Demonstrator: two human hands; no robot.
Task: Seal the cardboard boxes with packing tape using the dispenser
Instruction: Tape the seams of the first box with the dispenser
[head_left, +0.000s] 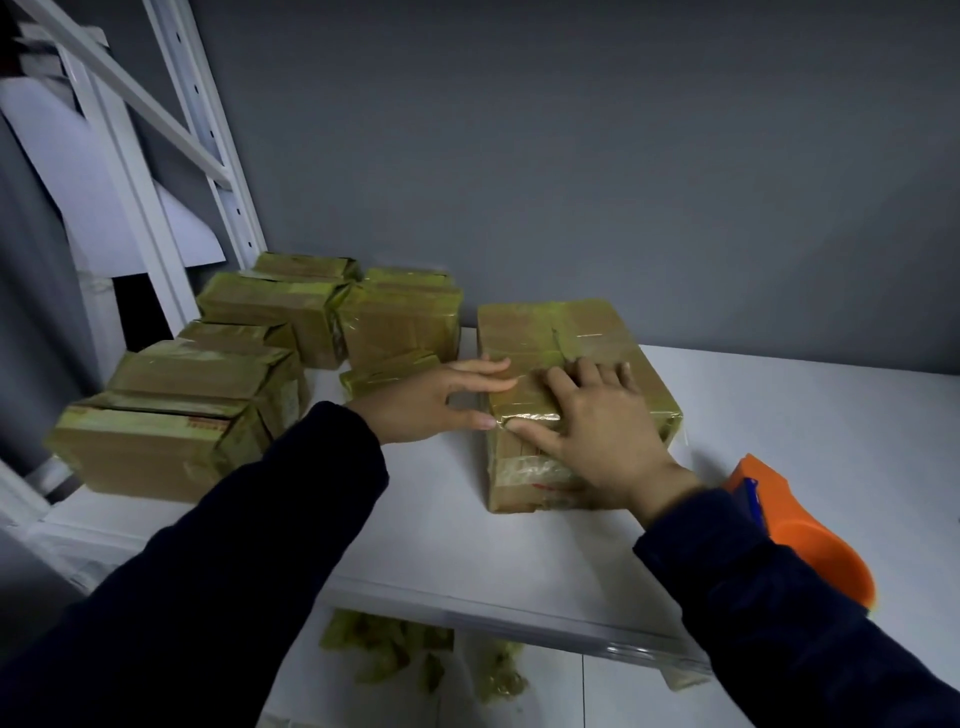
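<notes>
Cardboard box (587, 332) sits on the desk (779, 405), tape wrapped over it. Right hand (597, 421) lies flat on top, left hand (431, 400) touches its left side — grips apart, clamping nothing. Best: rub tape outward, firmly, over the edges.

Both hands (597, 421) press flat, seemingly smoothing tape, on the box (597, 327).

One tape dispenser (810, 535), one taped box (587, 322) just left of it, about eight taped boxes (145, 452) farther left of it, one left hand (431, 400), one right hand (608, 431), one table (467, 519)
</notes>
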